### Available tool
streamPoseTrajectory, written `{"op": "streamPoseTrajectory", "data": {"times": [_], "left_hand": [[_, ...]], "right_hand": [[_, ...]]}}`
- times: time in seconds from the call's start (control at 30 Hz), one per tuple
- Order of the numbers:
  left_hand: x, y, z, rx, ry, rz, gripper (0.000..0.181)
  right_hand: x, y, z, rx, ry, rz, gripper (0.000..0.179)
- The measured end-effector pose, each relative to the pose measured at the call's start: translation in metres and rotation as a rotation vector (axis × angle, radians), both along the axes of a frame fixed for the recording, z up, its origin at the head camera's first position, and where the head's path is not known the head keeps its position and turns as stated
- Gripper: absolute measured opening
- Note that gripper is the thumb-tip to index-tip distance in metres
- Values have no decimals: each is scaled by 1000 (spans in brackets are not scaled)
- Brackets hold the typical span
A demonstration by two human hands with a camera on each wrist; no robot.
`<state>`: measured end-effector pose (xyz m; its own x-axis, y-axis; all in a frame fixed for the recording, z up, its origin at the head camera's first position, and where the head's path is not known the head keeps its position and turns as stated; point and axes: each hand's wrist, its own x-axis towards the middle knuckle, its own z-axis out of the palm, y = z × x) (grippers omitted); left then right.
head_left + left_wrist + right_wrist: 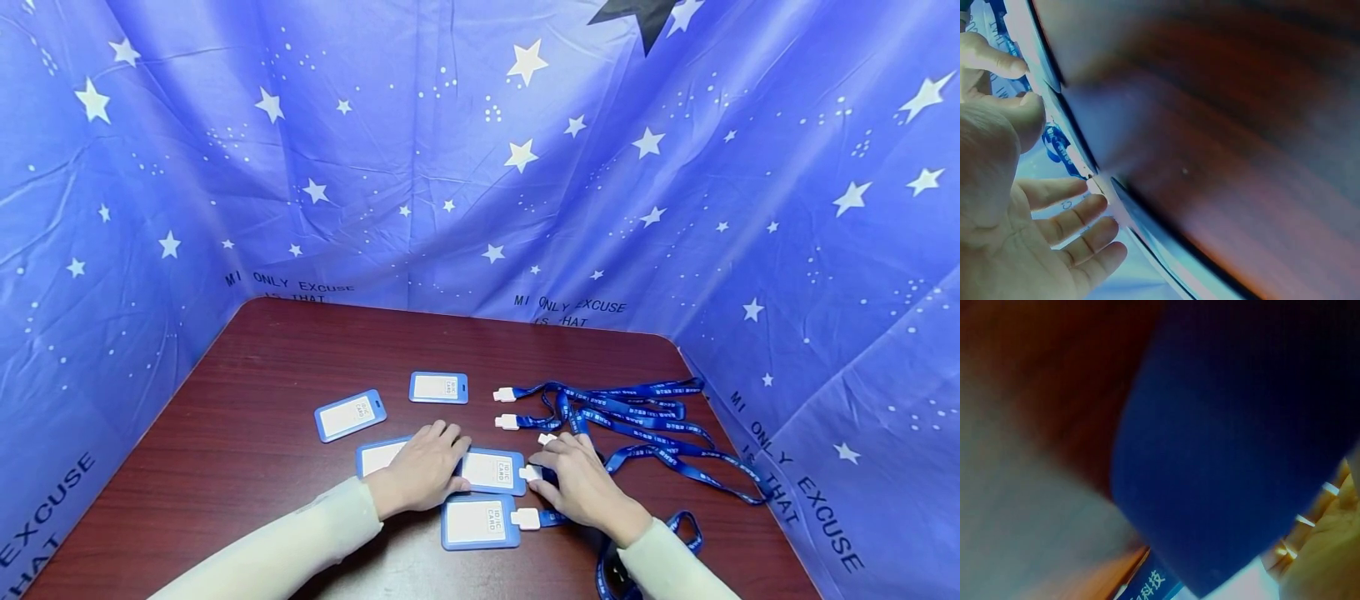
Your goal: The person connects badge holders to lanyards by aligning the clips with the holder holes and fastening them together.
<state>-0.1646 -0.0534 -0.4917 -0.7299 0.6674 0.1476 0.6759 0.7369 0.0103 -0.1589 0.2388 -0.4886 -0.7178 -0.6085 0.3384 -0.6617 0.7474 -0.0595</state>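
Observation:
My left hand (423, 468) lies over a blue-framed badge holder (380, 454), hiding part of it. Its thumb reaches the left end of a second badge holder (491, 472), and in the left wrist view its fingers (1088, 240) are extended. At that second holder's right end, my right hand (583, 485) pinches the white clip (530, 473) of a blue lanyard between thumb and fingers. Just below, a third badge holder (468, 523) has a white lanyard clip (527, 518) at its slot end. A blurred blue strap (1210, 456) fills much of the right wrist view.
Two more badge holders, one on the left (350, 416) and one farther back (437, 387), lie on the dark red table (285, 350). Several blue lanyards (645, 408) spread over the right side, their white clips facing left. A starry blue curtain (420, 167) encloses the table.

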Motion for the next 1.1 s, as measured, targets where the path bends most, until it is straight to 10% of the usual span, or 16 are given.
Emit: {"op": "streamPoseTrajectory", "data": {"times": [1.1], "left_hand": [[8,-38,8,183,57,18,58]], "right_hand": [[4,9,6,-96,7,-66,34]]}}
